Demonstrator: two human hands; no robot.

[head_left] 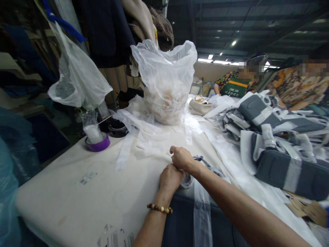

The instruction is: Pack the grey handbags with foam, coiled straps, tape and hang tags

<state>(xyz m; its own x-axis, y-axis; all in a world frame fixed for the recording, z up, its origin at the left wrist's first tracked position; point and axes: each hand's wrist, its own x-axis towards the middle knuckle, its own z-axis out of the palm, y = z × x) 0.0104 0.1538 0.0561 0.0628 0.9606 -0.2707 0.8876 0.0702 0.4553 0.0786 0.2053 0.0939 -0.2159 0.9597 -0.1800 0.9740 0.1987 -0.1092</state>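
Note:
My left hand [170, 178] is closed in a fist at the top edge of a dark blue-grey padded piece [180, 219] that lies in front of me. A bead bracelet [159, 208] sits on that wrist. My right hand [181, 157] is also closed, just above the left one and touching it. Both hands pinch the same spot on the piece, where a white strip [202, 209] runs across the fabric. What sits inside the fingers is hidden.
A clear plastic bag [164, 79] with pale contents stands at the table's middle back. A purple tape roll [99, 144] and a hanging bag [77, 79] are at left. Stacked grey padded pieces [282, 164] lie right. Two other people stand at the far right.

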